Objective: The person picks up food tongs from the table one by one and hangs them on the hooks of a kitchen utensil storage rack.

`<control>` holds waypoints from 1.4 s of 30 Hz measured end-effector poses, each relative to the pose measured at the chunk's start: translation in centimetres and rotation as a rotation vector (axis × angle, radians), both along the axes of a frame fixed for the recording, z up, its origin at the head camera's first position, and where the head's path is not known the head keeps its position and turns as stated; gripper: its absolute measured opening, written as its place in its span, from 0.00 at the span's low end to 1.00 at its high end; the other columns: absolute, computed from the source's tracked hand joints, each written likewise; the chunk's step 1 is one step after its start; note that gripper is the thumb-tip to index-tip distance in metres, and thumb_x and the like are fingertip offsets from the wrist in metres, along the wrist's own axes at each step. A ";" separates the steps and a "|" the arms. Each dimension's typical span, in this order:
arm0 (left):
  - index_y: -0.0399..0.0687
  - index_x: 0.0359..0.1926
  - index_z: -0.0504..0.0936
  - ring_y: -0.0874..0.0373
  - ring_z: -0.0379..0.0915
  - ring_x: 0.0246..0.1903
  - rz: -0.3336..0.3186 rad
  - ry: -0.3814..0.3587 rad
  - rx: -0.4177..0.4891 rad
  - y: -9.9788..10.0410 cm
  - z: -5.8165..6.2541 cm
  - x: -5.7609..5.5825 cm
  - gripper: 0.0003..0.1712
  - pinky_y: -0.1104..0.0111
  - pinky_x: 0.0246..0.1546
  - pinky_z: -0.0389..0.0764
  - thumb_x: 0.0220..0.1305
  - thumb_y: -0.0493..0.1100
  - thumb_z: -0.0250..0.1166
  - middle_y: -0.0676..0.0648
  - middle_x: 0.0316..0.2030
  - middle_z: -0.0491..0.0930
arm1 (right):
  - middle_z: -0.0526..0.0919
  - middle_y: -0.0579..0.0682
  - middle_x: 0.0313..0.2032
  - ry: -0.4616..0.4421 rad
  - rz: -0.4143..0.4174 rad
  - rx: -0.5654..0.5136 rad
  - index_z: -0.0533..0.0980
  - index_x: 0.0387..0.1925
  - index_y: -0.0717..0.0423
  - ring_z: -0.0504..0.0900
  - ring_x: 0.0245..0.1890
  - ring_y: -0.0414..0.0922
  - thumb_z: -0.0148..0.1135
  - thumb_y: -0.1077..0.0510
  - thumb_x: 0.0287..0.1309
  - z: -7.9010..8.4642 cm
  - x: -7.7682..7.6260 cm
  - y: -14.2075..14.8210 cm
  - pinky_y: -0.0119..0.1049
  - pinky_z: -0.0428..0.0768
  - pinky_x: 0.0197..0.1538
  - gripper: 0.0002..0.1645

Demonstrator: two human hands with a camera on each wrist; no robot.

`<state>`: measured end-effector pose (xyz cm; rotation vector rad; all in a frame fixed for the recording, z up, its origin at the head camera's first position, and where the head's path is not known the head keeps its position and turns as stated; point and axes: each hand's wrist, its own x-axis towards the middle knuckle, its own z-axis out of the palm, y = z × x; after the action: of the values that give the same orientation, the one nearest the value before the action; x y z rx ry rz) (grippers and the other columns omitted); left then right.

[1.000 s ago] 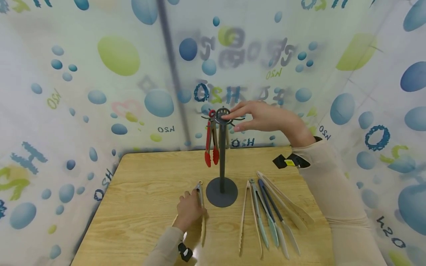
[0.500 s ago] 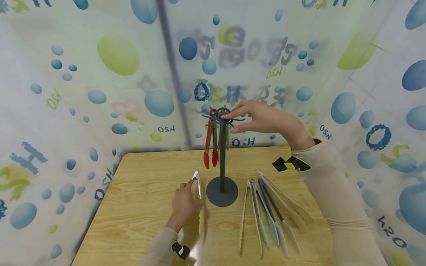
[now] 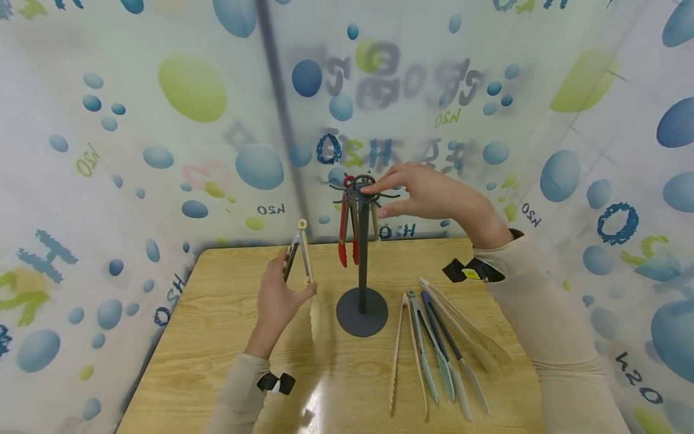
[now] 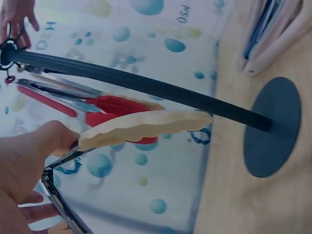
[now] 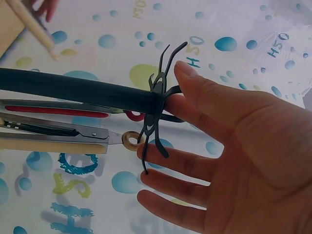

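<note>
My left hand (image 3: 278, 300) holds metal tongs with cream tips (image 4: 146, 127), lifted over the table left of the dark stand (image 3: 362, 259). Thumb and fingers span the two spread arms, with the ring end upward. My right hand (image 3: 434, 191) touches the stand's hooked top (image 5: 157, 105), fingers mostly extended, one fingertip on the ring there. Red-tipped tongs (image 3: 343, 238) hang from a hook on the stand's left side. Beside them in the right wrist view hang tongs with a tan ring (image 5: 130, 140).
Several tongs lie fanned on the wooden table (image 3: 233, 301) right of the stand's round base (image 3: 349, 322): beige tongs (image 3: 396, 355), mint-tipped tongs (image 3: 425, 361), navy tongs (image 3: 440, 328) and wide beige tongs (image 3: 466, 328). A patterned curtain (image 3: 217, 150) stands behind the table.
My left hand has raised the cream-tipped tongs off the table, up and slightly left, and their arms have spread. The right hand stays at the stand's top. The red tongs have swung slightly.
</note>
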<state>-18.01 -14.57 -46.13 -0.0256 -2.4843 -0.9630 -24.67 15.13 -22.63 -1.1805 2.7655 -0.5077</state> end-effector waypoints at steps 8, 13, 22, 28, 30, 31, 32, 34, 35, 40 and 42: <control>0.51 0.74 0.63 0.44 0.72 0.55 -0.144 0.125 0.122 -0.3 3.2 -1.1 0.55 0.49 0.47 0.80 0.45 0.47 0.81 0.40 0.63 0.71 | 0.76 0.51 0.64 0.015 -0.018 0.007 0.73 0.66 0.39 0.73 0.64 0.52 0.66 0.47 0.63 -0.1 0.2 -0.2 0.53 0.75 0.61 0.30; 0.60 0.74 0.62 0.46 0.71 0.57 -0.236 0.160 0.188 -0.1 4.7 -1.5 0.56 0.51 0.48 0.78 0.45 0.45 0.81 0.44 0.65 0.70 | 0.77 0.51 0.63 0.017 -0.033 0.021 0.72 0.67 0.38 0.75 0.62 0.52 0.66 0.46 0.62 0.0 0.4 -0.3 0.53 0.75 0.60 0.31; 0.62 0.74 0.62 0.46 0.69 0.60 -0.386 0.200 0.254 0.6 6.6 -1.9 0.56 0.46 0.52 0.76 0.46 0.41 0.81 0.48 0.69 0.67 | 0.77 0.51 0.64 0.020 -0.045 0.028 0.72 0.67 0.38 0.75 0.63 0.53 0.65 0.45 0.63 -0.1 0.6 -0.3 0.53 0.75 0.61 0.31; 0.63 0.74 0.62 0.48 0.68 0.62 -0.427 0.186 0.232 1.0 7.0 -1.7 0.56 0.47 0.53 0.77 0.45 0.41 0.81 0.47 0.67 0.68 | 0.77 0.50 0.63 0.023 -0.039 0.026 0.72 0.67 0.39 0.75 0.62 0.52 0.65 0.45 0.63 -0.1 0.6 -0.3 0.53 0.75 0.61 0.31; 0.64 0.75 0.61 0.48 0.68 0.62 -0.431 0.185 0.218 1.1 7.0 -1.7 0.57 0.47 0.54 0.76 0.46 0.41 0.81 0.46 0.67 0.68 | 0.78 0.50 0.63 0.023 -0.037 0.024 0.72 0.67 0.39 0.75 0.62 0.52 0.65 0.45 0.63 -0.1 0.6 -0.3 0.53 0.75 0.61 0.31; 0.64 0.75 0.61 0.48 0.68 0.62 -0.434 0.186 0.213 1.2 7.1 -1.7 0.57 0.47 0.54 0.76 0.46 0.41 0.80 0.46 0.68 0.68 | 0.77 0.50 0.63 0.024 -0.039 0.027 0.72 0.67 0.39 0.75 0.62 0.52 0.65 0.45 0.63 -0.1 0.6 -0.3 0.52 0.75 0.61 0.31; 0.64 0.75 0.60 0.48 0.68 0.62 -0.437 0.188 0.210 1.2 7.0 -1.8 0.57 0.47 0.54 0.76 0.46 0.41 0.80 0.46 0.68 0.67 | 0.77 0.50 0.63 0.024 -0.038 0.028 0.72 0.67 0.39 0.75 0.62 0.52 0.65 0.45 0.64 -0.1 0.6 -0.3 0.52 0.76 0.61 0.31; 0.64 0.75 0.60 0.48 0.68 0.62 -0.444 0.188 0.204 1.2 7.0 -1.9 0.57 0.47 0.53 0.76 0.47 0.40 0.80 0.46 0.68 0.67 | 0.77 0.50 0.63 0.028 -0.035 0.028 0.72 0.67 0.39 0.75 0.62 0.52 0.64 0.45 0.64 0.0 0.6 -0.2 0.52 0.76 0.61 0.31; 0.64 0.75 0.60 0.48 0.68 0.62 -0.448 0.187 0.202 1.3 6.9 -2.0 0.56 0.46 0.53 0.76 0.47 0.40 0.79 0.46 0.68 0.67 | 0.77 0.50 0.63 0.030 -0.035 0.029 0.72 0.67 0.39 0.75 0.62 0.52 0.65 0.45 0.64 0.0 0.7 -0.2 0.52 0.76 0.61 0.31; 0.65 0.75 0.59 0.47 0.68 0.62 -0.466 0.181 0.193 1.4 6.7 -2.3 0.57 0.46 0.54 0.76 0.47 0.42 0.80 0.45 0.68 0.67 | 0.77 0.50 0.63 0.040 -0.036 0.034 0.72 0.67 0.39 0.76 0.62 0.52 0.65 0.45 0.63 0.3 0.9 -0.3 0.53 0.75 0.61 0.31; 0.65 0.75 0.59 0.47 0.68 0.62 -0.468 0.181 0.190 1.5 6.6 -2.4 0.57 0.46 0.54 0.77 0.47 0.42 0.80 0.45 0.67 0.67 | 0.78 0.50 0.63 0.041 -0.036 0.036 0.72 0.67 0.39 0.76 0.62 0.52 0.65 0.45 0.63 0.3 1.0 -0.4 0.53 0.75 0.61 0.31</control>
<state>-20.37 -13.12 -39.55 -0.6271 -2.2499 -1.3147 -23.66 14.75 -22.34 -1.1479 2.8232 -0.4395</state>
